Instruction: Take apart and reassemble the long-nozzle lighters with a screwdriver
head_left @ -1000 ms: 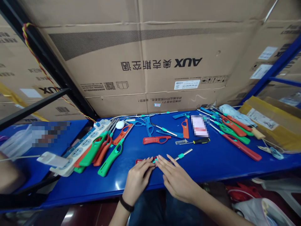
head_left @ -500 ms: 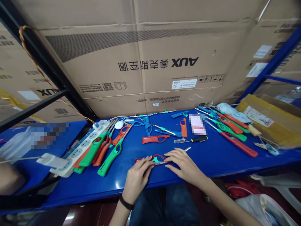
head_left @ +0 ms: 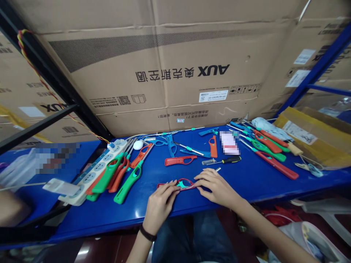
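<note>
A red long-necked lighter (head_left: 187,182) with a green trigger (head_left: 181,185) lies near the table's front edge, between my hands. My left hand (head_left: 162,199) is closed on its handle end, fingertips beside the trigger. On the other side, my right hand (head_left: 215,184) grips it where the handle meets the metal tube, whose tip (head_left: 218,169) sticks out past my fingers. Much of the lighter is hidden under both hands. Just beyond lie a red handle shell (head_left: 179,160) and a yellow-and-black screwdriver (head_left: 231,159).
Several lighters (head_left: 127,186) rest against a white power strip (head_left: 100,166) at left. More lighters (head_left: 274,162) lie at right near an open carton (head_left: 315,146). Blue shell parts (head_left: 172,146) are scattered behind. Cardboard (head_left: 164,47) stands at the back; another person's arm (head_left: 11,208) shows at far left.
My right hand has shifted slightly along the lighter, and more of its red trigger loop shows between my hands. My left hand stays nearly in place. The camera view has moved a little.
</note>
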The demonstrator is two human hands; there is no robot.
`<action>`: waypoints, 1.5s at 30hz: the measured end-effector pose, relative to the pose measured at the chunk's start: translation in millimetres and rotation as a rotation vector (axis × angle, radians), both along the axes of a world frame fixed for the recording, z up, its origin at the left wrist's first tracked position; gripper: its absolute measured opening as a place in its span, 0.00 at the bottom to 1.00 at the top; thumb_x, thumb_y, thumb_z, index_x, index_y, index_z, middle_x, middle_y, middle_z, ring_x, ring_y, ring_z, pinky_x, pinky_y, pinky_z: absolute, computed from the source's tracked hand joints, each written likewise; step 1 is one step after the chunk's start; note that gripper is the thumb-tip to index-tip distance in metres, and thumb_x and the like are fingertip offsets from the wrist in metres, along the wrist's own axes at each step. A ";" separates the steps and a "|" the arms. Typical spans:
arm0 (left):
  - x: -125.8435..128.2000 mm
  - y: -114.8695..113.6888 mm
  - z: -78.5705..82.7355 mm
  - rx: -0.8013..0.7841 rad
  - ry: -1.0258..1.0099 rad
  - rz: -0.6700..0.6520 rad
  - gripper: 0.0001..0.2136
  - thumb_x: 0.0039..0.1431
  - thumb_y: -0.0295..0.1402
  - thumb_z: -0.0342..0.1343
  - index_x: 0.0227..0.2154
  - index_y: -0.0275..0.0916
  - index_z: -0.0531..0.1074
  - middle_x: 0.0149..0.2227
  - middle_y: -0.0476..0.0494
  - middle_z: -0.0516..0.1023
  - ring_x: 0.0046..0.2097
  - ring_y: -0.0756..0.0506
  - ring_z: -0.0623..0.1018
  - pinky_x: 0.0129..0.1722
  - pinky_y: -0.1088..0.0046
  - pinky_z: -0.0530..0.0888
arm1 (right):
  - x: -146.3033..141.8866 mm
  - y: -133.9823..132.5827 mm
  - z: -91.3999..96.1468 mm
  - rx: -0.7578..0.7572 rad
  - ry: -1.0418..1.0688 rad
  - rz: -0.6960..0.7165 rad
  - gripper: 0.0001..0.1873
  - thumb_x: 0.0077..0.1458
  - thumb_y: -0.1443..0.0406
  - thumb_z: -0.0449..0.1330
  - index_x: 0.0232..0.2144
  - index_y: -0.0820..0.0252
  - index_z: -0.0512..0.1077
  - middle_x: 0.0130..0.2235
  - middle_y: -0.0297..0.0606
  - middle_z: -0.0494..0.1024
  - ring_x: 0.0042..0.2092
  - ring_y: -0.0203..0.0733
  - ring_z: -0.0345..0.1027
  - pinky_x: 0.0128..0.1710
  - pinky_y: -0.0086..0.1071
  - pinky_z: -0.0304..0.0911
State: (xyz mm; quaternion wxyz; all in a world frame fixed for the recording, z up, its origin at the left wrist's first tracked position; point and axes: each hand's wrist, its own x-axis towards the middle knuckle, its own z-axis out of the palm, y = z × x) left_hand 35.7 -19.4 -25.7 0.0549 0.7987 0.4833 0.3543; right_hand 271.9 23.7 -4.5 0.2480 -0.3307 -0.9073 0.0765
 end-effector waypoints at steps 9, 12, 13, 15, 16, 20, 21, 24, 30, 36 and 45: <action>-0.4 -0.3 0.5 -0.001 -0.007 -0.006 0.08 0.62 0.29 0.52 0.39 0.43 0.75 0.42 0.46 0.80 0.46 0.44 0.79 0.48 0.66 0.76 | -2.4 -3.6 0.8 0.107 -0.203 0.043 0.12 0.58 0.69 0.55 0.42 0.56 0.75 0.55 0.41 0.72 0.53 0.46 0.65 0.60 0.50 0.51; 0.2 -0.3 1.0 0.009 -0.008 -0.002 0.08 0.62 0.29 0.52 0.39 0.43 0.75 0.42 0.45 0.80 0.46 0.44 0.79 0.47 0.66 0.77 | 8.7 -1.5 4.0 -0.042 -0.102 -0.060 0.17 0.62 0.66 0.51 0.51 0.51 0.69 0.55 0.39 0.71 0.56 0.42 0.63 0.59 0.48 0.53; 0.2 -0.3 0.9 0.008 -0.009 -0.001 0.08 0.62 0.29 0.52 0.39 0.43 0.75 0.42 0.45 0.80 0.46 0.44 0.79 0.47 0.65 0.77 | 13.0 -0.6 4.7 -0.099 -0.085 -0.104 0.17 0.63 0.64 0.51 0.53 0.50 0.68 0.55 0.39 0.71 0.56 0.43 0.63 0.58 0.47 0.56; 0.0 -0.2 0.2 0.005 -0.011 -0.003 0.08 0.62 0.29 0.52 0.39 0.43 0.75 0.42 0.45 0.80 0.46 0.44 0.79 0.47 0.65 0.77 | 20.1 1.0 4.8 -0.190 -0.085 -0.161 0.16 0.62 0.60 0.52 0.52 0.49 0.69 0.55 0.40 0.70 0.56 0.45 0.63 0.53 0.44 0.62; -0.2 -0.1 -0.3 0.003 -0.013 -0.003 0.08 0.62 0.29 0.52 0.39 0.43 0.75 0.42 0.45 0.80 0.46 0.44 0.79 0.47 0.65 0.76 | 22.4 1.5 4.5 -0.218 -0.091 -0.168 0.15 0.62 0.59 0.53 0.49 0.49 0.71 0.54 0.40 0.70 0.55 0.46 0.63 0.51 0.43 0.63; -0.4 0.1 -0.8 0.002 -0.018 0.000 0.08 0.62 0.29 0.52 0.39 0.44 0.75 0.42 0.46 0.80 0.46 0.44 0.79 0.48 0.65 0.76 | 23.2 3.1 3.2 -0.270 -0.060 -0.136 0.11 0.63 0.61 0.52 0.40 0.52 0.73 0.48 0.39 0.72 0.51 0.43 0.65 0.49 0.39 0.63; -0.2 0.0 -0.5 0.000 -0.018 0.000 0.08 0.62 0.29 0.52 0.39 0.44 0.75 0.42 0.46 0.80 0.46 0.44 0.79 0.48 0.65 0.76 | 22.2 3.6 3.3 -0.278 -0.045 -0.123 0.10 0.63 0.61 0.52 0.39 0.53 0.73 0.47 0.38 0.73 0.50 0.42 0.66 0.50 0.39 0.63; 0.3 -0.3 0.7 -0.004 -0.019 -0.003 0.08 0.62 0.29 0.52 0.39 0.43 0.75 0.42 0.46 0.80 0.46 0.44 0.79 0.48 0.65 0.76 | 19.3 5.2 4.3 -0.289 -0.014 -0.100 0.09 0.63 0.61 0.52 0.38 0.55 0.71 0.42 0.37 0.75 0.47 0.41 0.68 0.48 0.37 0.64; 0.5 -0.2 1.6 -0.016 -0.022 -0.008 0.08 0.62 0.29 0.52 0.39 0.43 0.75 0.42 0.46 0.80 0.47 0.44 0.79 0.49 0.65 0.76 | 19.9 6.9 1.2 -0.216 0.014 -0.015 0.10 0.64 0.63 0.51 0.41 0.56 0.72 0.39 0.37 0.76 0.44 0.40 0.69 0.45 0.33 0.65; -0.1 0.4 0.3 -0.001 -0.020 -0.001 0.08 0.62 0.29 0.52 0.39 0.43 0.75 0.42 0.46 0.80 0.46 0.44 0.79 0.47 0.66 0.76 | 22.1 7.8 -6.4 -0.066 -0.012 0.004 0.14 0.65 0.63 0.47 0.43 0.58 0.73 0.39 0.39 0.74 0.40 0.39 0.70 0.40 0.31 0.67; -1.2 0.8 -1.5 -0.010 -0.014 0.003 0.08 0.62 0.30 0.52 0.39 0.44 0.75 0.43 0.47 0.80 0.46 0.45 0.79 0.47 0.67 0.76 | 23.2 10.3 -8.4 -0.013 -0.016 0.037 0.17 0.65 0.63 0.47 0.35 0.58 0.75 0.39 0.41 0.75 0.39 0.38 0.71 0.37 0.30 0.67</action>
